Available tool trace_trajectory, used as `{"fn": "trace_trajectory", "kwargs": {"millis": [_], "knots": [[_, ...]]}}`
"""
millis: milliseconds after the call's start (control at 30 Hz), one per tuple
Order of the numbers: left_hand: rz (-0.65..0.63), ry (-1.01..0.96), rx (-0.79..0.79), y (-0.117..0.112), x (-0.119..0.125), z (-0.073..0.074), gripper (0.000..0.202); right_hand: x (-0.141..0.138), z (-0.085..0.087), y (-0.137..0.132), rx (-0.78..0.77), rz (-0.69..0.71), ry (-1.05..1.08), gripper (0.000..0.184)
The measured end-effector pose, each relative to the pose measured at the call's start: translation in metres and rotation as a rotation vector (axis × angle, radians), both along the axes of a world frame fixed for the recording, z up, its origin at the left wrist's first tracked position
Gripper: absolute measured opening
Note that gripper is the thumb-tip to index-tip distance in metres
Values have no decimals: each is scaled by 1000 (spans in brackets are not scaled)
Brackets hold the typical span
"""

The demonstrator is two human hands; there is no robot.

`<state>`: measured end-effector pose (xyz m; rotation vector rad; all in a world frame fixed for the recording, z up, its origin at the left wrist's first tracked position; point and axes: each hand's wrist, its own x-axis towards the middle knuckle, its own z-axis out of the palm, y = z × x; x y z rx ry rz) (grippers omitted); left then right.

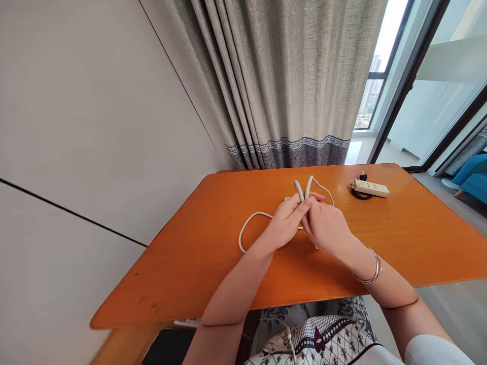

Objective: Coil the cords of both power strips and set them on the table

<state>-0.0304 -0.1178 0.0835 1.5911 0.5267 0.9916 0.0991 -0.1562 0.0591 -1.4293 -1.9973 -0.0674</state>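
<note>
A white cable is bunched between my two hands above the wooden table. My left hand is closed around part of it, thumb toward the other hand. Pressed close beside it, my right hand grips the cable too, fingers curled in. Two bends of the cable stick up over the thumbs. One loose loop trails out to the left on the tabletop, and another arcs to the right behind my right hand. The cable's ends cannot be made out clearly.
A white power strip with a coiled black cord lies at the table's back right. The orange-brown wooden table meets a pale wall on the left. Grey curtains hang behind it. A blue chair stands at far right.
</note>
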Motion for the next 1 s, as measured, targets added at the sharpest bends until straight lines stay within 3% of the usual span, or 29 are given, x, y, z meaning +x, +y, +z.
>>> {"fn": "trace_trajectory", "kwargs": {"millis": [233, 367, 500, 700, 833, 1000], "knots": [[108, -147, -8, 15, -6, -2, 36, 20, 18, -4, 206, 79, 54, 28], [3, -222, -206, 19, -12, 4, 37, 39, 25, 6, 382, 63, 255, 23], [-186, -265, -462, 16, -19, 13, 43, 45, 17, 27, 230, 197, 339, 50], [-387, -249, -611, 20, -22, 8, 46, 41, 9, 32, -48, 572, 528, 48], [-535, -164, -587, 23, -17, -1, 41, 40, 10, 30, -30, 539, 528, 49], [-579, -94, -560, 21, -15, -4, 48, 39, 13, 31, -149, 592, 643, 45]]}}
